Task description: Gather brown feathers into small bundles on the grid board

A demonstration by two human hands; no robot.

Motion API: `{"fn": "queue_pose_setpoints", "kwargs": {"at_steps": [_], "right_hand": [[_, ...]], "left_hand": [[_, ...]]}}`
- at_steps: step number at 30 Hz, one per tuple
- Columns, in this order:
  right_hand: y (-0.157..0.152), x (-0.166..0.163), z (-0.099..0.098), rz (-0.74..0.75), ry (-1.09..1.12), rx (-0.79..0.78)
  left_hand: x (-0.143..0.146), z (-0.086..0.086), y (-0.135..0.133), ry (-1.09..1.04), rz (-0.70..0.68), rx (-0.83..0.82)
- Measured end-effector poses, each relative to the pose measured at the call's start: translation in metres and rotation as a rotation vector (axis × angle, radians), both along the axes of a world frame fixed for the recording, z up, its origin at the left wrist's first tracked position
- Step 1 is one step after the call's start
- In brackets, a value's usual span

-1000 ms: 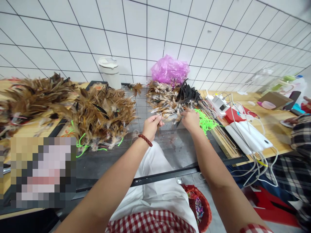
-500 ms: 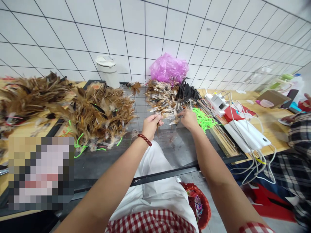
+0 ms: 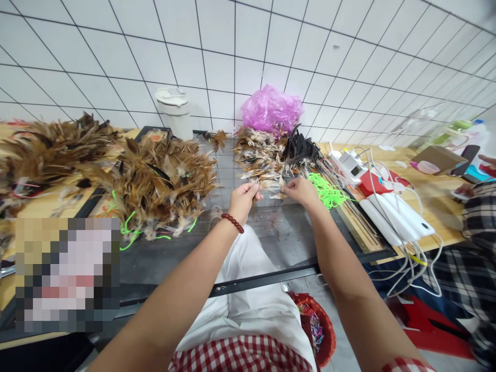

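Note:
My left hand (image 3: 243, 200), with a red bead bracelet on its wrist, is closed around a small bunch of feathers at the near edge of the loose feather pile (image 3: 267, 157). My right hand (image 3: 301, 190) pinches a feather at the same edge of that pile, close beside the left hand. Both hands hover over the dark glass work surface (image 3: 287, 237). A tangle of neon green cord (image 3: 327, 192) lies just right of my right hand.
Large heaps of bound brown feathers (image 3: 163, 181) fill the left side. A white lidded bin (image 3: 173, 111) and a pink plastic bag (image 3: 271, 109) stand against the tiled wall. White devices and cables (image 3: 391, 212) lie at the right, where another person's plaid sleeve (image 3: 478, 217) shows.
My right hand has shifted slightly left along the pile's edge toward my left hand. The left hand has stayed in place with its bunch.

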State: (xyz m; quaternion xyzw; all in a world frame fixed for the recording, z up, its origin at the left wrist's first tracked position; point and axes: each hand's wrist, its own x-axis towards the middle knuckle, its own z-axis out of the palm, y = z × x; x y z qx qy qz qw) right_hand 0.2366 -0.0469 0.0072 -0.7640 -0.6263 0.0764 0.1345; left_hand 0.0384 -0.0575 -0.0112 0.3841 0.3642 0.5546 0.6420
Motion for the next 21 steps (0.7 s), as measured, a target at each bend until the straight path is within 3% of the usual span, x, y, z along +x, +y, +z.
{"fn": "queue_pose_setpoints", "kwargs": {"at_steps": [3,6,10,15,21], "right_hand": [[0.000,-0.004,-0.001,0.125,0.055,-0.020],[0.003,-0.007,-0.004,0.186,0.190,0.115],[0.006,-0.012,-0.006,0.257,0.754,0.298],[0.003,-0.022,0.001,0.310,1.234,0.264],[-0.007,-0.028,0.010,0.397,1.352,0.184]], "left_hand": [[0.000,0.000,0.000,0.001,0.008,-0.006],[0.000,0.000,0.000,-0.004,0.017,-0.008],[0.000,0.000,0.000,-0.006,0.008,-0.011],[0.000,0.000,0.000,-0.010,-0.005,-0.002],[0.000,-0.001,0.001,-0.053,-0.003,-0.003]]}}
